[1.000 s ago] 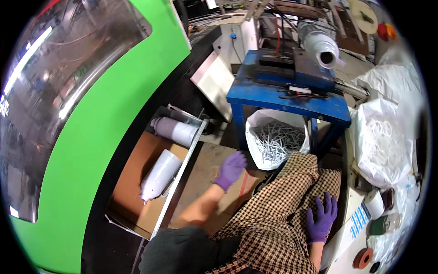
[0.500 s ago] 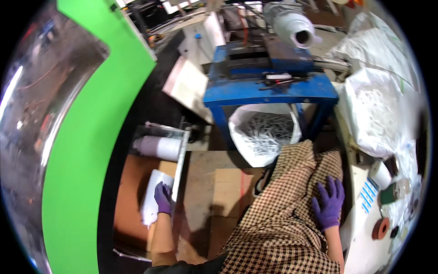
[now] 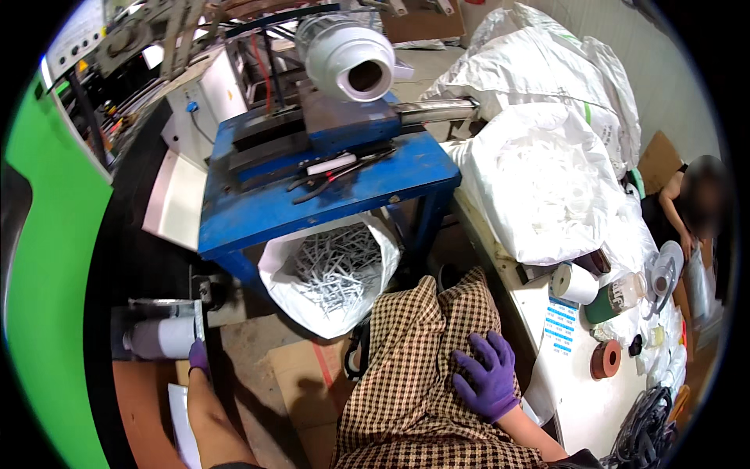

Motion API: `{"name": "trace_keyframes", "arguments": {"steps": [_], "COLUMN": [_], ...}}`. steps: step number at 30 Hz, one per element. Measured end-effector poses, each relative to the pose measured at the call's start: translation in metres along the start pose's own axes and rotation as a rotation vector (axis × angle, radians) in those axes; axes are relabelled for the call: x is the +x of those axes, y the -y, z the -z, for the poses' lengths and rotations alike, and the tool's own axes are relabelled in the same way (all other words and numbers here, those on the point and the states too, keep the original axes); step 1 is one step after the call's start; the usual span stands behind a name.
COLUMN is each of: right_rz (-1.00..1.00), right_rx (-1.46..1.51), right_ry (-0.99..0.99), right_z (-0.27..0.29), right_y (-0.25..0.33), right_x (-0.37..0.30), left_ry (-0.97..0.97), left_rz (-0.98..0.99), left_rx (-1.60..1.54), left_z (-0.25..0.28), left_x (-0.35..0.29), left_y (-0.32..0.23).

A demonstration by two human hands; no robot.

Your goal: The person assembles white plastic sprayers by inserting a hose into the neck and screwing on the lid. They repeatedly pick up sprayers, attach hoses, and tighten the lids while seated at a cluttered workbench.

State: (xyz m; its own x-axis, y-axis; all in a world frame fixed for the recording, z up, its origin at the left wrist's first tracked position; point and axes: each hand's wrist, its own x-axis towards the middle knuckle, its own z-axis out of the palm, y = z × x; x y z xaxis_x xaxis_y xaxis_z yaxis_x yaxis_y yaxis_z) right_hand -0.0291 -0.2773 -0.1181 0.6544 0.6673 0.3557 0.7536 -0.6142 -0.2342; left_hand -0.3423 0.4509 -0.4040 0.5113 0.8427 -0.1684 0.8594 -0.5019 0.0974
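Observation:
My left hand (image 3: pixel 198 356), in a purple glove, is at the right rim of an open box (image 3: pixel 129 402) low on the left. Its fingers point away from me and are mostly hidden, so I cannot make out any grip. Just left of it, in the far compartment, lies a whitish bottle-like container (image 3: pixel 162 338) on its side. A flat white piece (image 3: pixel 182 426) in the box is partly covered by my left forearm. My right hand (image 3: pixel 489 378), also in a purple glove, rests on my checked garment (image 3: pixel 410 375) with fingers spread, holding nothing.
Ahead stands a blue metal table (image 3: pixel 328 184) with pliers (image 3: pixel 336 178) on it. Beneath it is a white sack (image 3: pixel 301 313) of thin grey pieces. A table (image 3: pixel 574 402) on the right holds a paper roll (image 3: pixel 576 283) and brown tape (image 3: pixel 606 359). Another person (image 3: pixel 672 205) is at far right.
The view has swung to the right. My left hand has gone from over the white piece in the box to the box's rim beside the bottle-like container. My right hand stays on the garment.

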Motion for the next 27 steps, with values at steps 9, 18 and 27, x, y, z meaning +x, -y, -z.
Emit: {"name": "trace_keyframes", "arguments": {"steps": [9, 18, 27], "right_rz": [-0.028, -0.006, -0.01], "right_rx": [0.031, 0.056, 0.073], "right_ry": [0.022, 0.062, 0.012], "right_z": [-0.005, -0.01, -0.011], "right_y": [-0.009, -0.012, -0.013], "right_x": [0.007, 0.017, 0.016], "left_ry": [-0.183, 0.321, 0.106], "left_rz": [0.323, 0.373, 0.587], "left_rx": [-1.043, 0.551, 0.565], "left_z": [-0.024, 0.061, 0.119], "left_x": [0.006, -0.046, -0.099], "left_y": [0.011, -0.03, 0.004]}}
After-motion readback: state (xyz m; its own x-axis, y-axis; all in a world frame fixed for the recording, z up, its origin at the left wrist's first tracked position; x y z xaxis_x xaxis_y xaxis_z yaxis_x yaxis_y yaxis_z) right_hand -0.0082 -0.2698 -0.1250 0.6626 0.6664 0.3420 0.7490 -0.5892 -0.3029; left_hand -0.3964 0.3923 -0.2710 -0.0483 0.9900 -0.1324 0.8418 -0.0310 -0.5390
